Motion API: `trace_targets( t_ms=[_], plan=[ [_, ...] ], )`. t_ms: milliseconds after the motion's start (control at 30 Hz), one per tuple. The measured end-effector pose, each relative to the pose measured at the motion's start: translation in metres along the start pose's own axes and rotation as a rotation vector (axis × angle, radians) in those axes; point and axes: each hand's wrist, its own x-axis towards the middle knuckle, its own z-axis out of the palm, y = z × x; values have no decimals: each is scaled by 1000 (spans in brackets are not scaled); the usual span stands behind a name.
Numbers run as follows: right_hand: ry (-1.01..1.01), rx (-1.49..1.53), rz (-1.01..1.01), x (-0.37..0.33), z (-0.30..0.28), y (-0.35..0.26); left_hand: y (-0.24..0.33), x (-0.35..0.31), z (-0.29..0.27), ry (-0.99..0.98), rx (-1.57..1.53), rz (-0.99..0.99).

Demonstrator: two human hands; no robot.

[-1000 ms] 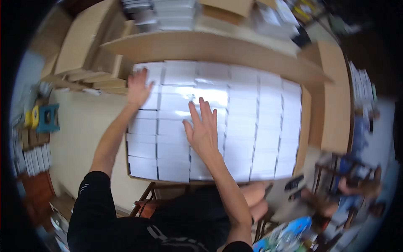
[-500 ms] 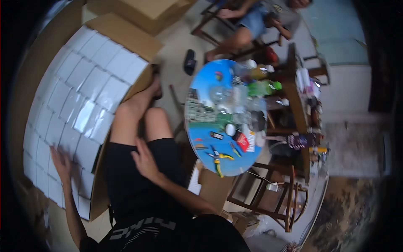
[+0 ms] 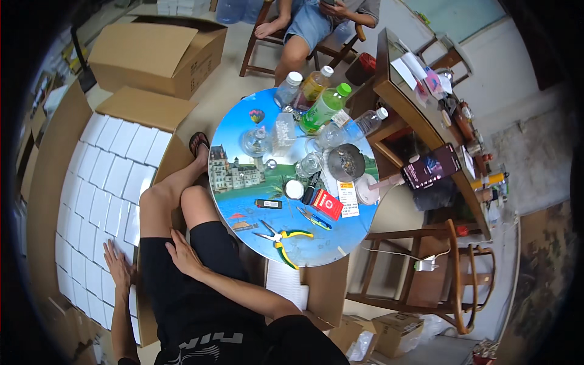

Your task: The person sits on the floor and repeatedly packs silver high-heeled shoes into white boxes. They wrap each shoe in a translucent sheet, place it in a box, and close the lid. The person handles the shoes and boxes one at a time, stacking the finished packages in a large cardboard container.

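On my left stands a large open cardboard carton (image 3: pixel 146 108) filled with rows of small white boxes (image 3: pixel 103 201). My left hand (image 3: pixel 119 266) lies on the boxes near the carton's inner side, fingers stretched and apart, gripping nothing. Across my lap comes my right forearm. My right hand (image 3: pixel 184 253) rests flat on the thigh of my black shorts (image 3: pixel 210 246), with its fingers extended and nothing held. Close to my right knee is a round table (image 3: pixel 240 201) with a printed castle picture. Yellow-handled pliers (image 3: pixel 281 238) lie on its near part.
The table also bears several bottles (image 3: pixel 325 109), a metal bowl (image 3: pixel 347 161), a red pack (image 3: pixel 326 204) and a lighter (image 3: pixel 268 204). A phone (image 3: pixel 432 166) stands on a holder beside it. Another carton (image 3: pixel 155 58), a seated person (image 3: pixel 304 30) and a wooden chair (image 3: pixel 420 274) surround the table.
My view has turned and sharpened, so the table appears further left and the person more central. My left hand stays on the white boxes, my right hand on my lap.
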Motion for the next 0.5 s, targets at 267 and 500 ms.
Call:
trace_targets(
  t_ms=[267, 500],
  plan=[
    [9, -7, 12, -5, -1, 15, -24, 22, -49, -228, -89, -92],
    [138, 37, -189, -6, -12, -7, -7, 54, -262, 76, -835, -158]
  ],
)
